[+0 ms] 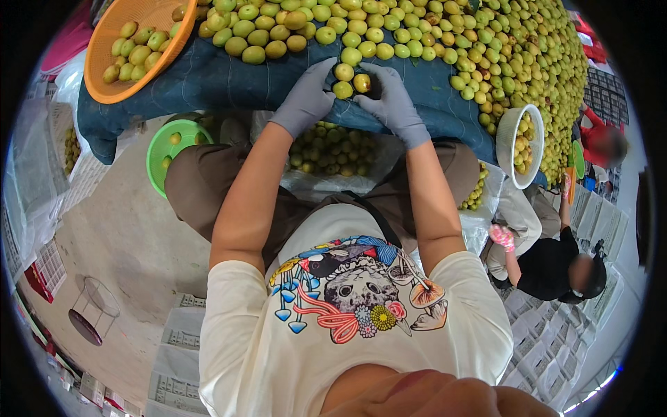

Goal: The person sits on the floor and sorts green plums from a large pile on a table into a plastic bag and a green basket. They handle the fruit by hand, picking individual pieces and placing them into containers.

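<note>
My left hand [306, 98], in a grey glove, rests at the near edge of a dark blue cloth [229, 86], fingers and thumb apart. Opposite it, my right hand [392, 101], also gloved, curves with a gap between thumb and fingers. Between the two lie a few green-yellow fruits that look like jujubes: an upper one [344, 72], a lower one [343, 90] near my left thumb, and one with a brown blemish [361, 82] beside my right hand. Neither hand has a fruit clearly gripped. A large pile of the same fruit [484, 36] spreads beyond them.
An orange basket [99, 78] with fruit tilts at the left end. Below it stands a green basket [156, 148] holding a few fruits. A white basket [503, 140] leans at right. More fruit [333, 151] lies under the cloth's edge. Co-workers [547, 268] sit along the right side.
</note>
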The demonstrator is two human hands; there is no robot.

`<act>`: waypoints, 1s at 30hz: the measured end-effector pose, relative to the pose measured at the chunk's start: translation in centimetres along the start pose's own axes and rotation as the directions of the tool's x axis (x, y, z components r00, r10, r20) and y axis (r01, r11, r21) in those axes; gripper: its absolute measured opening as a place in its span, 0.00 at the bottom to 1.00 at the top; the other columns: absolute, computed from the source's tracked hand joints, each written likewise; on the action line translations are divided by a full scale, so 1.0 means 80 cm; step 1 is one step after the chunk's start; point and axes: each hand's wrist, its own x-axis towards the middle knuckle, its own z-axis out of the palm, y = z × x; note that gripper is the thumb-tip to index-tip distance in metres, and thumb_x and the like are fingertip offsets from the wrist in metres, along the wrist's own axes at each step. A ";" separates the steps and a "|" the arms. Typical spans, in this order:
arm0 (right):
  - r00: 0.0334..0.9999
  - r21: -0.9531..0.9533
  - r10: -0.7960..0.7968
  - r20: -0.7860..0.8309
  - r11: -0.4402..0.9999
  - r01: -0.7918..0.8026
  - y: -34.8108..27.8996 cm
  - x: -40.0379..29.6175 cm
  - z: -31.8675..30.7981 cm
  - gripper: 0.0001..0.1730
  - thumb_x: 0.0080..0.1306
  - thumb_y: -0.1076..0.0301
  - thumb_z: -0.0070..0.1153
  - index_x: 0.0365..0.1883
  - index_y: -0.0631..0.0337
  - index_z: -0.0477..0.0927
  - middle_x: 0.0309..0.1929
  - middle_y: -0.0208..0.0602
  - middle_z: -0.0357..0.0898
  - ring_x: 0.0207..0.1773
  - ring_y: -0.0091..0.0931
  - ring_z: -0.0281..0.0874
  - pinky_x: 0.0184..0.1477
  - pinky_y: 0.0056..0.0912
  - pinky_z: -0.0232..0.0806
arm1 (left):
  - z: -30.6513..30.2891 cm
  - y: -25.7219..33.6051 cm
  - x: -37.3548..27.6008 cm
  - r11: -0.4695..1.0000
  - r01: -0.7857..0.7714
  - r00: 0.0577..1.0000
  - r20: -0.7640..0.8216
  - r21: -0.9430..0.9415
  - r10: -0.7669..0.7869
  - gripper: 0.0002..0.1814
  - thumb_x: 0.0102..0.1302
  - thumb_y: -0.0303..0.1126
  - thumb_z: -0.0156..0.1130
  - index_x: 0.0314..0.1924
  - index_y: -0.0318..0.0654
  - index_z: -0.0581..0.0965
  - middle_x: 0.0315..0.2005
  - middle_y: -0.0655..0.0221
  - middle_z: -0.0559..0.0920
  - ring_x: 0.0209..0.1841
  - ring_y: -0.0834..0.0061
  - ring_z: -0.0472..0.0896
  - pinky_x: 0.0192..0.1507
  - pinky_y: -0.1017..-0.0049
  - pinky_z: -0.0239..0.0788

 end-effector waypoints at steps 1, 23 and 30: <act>0.997 -0.072 -0.074 0.007 0.995 0.075 -0.005 0.001 0.002 0.35 0.49 0.66 0.71 0.59 0.52 0.76 0.57 0.49 0.71 0.56 0.44 0.71 0.61 0.38 0.67 | 0.001 -0.008 0.001 0.999 -0.020 1.000 -0.023 0.035 0.020 0.34 0.61 0.22 0.60 0.69 0.38 0.65 0.57 0.55 0.75 0.47 0.68 0.77 0.55 0.71 0.71; 0.890 0.990 0.453 0.054 0.089 -0.105 0.043 -0.037 -0.129 0.21 0.67 0.72 0.60 0.55 0.73 0.72 0.48 0.49 0.78 0.45 0.36 0.81 0.50 0.39 0.79 | -0.004 -0.008 0.003 0.968 0.170 0.985 -0.005 -0.183 -0.174 0.27 0.67 0.19 0.53 0.67 0.36 0.68 0.58 0.61 0.76 0.51 0.73 0.76 0.57 0.74 0.68; 0.670 0.812 0.663 -0.333 -0.160 0.562 0.149 -0.149 -0.300 0.24 0.71 0.70 0.47 0.60 0.74 0.59 0.64 0.58 0.59 0.65 0.54 0.62 0.67 0.71 0.60 | 0.008 -0.001 0.005 0.978 0.172 0.985 0.030 -0.116 -0.170 0.28 0.66 0.18 0.51 0.68 0.37 0.67 0.62 0.60 0.72 0.55 0.72 0.74 0.60 0.74 0.66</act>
